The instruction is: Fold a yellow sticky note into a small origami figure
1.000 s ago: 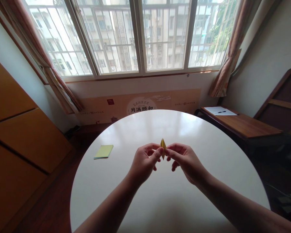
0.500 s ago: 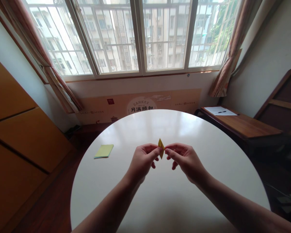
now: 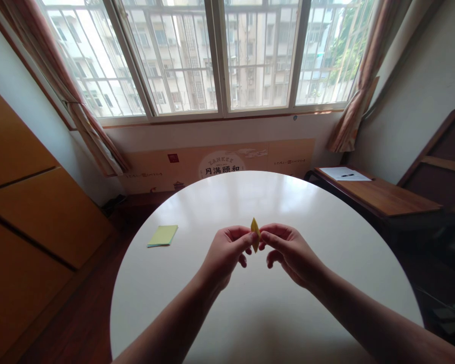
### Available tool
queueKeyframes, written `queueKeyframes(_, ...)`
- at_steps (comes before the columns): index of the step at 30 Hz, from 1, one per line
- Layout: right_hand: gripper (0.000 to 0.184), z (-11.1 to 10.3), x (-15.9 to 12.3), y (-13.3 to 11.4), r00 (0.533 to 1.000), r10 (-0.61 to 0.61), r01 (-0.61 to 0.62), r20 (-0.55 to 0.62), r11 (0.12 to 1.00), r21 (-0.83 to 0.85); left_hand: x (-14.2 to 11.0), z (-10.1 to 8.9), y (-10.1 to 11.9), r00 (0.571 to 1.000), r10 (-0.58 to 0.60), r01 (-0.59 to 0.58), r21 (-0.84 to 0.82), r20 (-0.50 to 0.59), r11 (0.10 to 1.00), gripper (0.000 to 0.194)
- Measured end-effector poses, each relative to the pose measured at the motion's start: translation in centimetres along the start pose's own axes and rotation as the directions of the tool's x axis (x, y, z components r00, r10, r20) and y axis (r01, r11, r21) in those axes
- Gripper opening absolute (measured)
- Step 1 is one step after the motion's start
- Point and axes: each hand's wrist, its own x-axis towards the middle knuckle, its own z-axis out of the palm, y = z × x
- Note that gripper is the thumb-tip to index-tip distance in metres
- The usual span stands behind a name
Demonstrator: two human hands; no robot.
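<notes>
Between my two hands, above the white round table [image 3: 258, 298], is a small folded yellow paper [image 3: 254, 227], narrow and pointed at its top and bottom. My left hand [image 3: 227, 253] pinches its left side between thumb and forefinger. From the other side, the thumb and forefinger of my right hand [image 3: 291, 250] grip the right edge, with the lower fingers curled below. The fingertips cover the paper's middle, so the folds there are hidden. To the left on the tabletop lies a stack of square paper sheets [image 3: 163, 235], yellow-green on top with a bluish edge beneath.
A wooden bench [image 3: 398, 194] at the right bears a white sheet [image 3: 339, 174] with a pen on it. Orange-brown cabinets [image 3: 41, 202] stand at the left. Beyond the table are a printed wall banner [image 3: 296, 151] and a barred window with tied curtains.
The folded paper tilted left half a second ago and now stands more upright, slightly turned and further right. Both hands shifted a little with it and keep their pinch.
</notes>
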Motion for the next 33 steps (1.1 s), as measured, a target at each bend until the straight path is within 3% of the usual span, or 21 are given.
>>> queueKeyframes(5,0.022,0.1,0.0,0.5,0.999,-0.037,0.037,-0.012,0.999,-0.006,-0.3,0.3,-0.2,0.995,0.091,-0.088,0.061,-0.041,0.994,0.022)
queueKeyframes(11,0.020,0.5,-0.2,0.8,0.997,-0.072,0.072,-0.038,0.997,0.006,-0.8,0.6,-0.3,0.989,0.098,-0.090,0.076,-0.111,0.993,0.026)
queueKeyframes(18,0.020,0.6,-0.3,0.5,0.995,-0.083,0.084,-0.049,0.996,0.004,-0.6,0.3,-0.1,0.999,0.027,-0.026,0.024,-0.036,0.999,0.028)
queueKeyframes(24,0.021,0.8,-0.4,0.3,0.997,-0.063,0.064,-0.053,0.998,0.013,-0.4,-0.2,0.8,0.999,-0.006,0.001,0.107,0.042,0.994,0.028)
queueKeyframes(33,0.023,0.7,-0.4,0.2,0.997,-0.043,0.044,-0.068,0.999,0.002,-0.5,-0.3,1.3,0.999,0.017,-0.024,0.214,0.038,0.977,0.029)
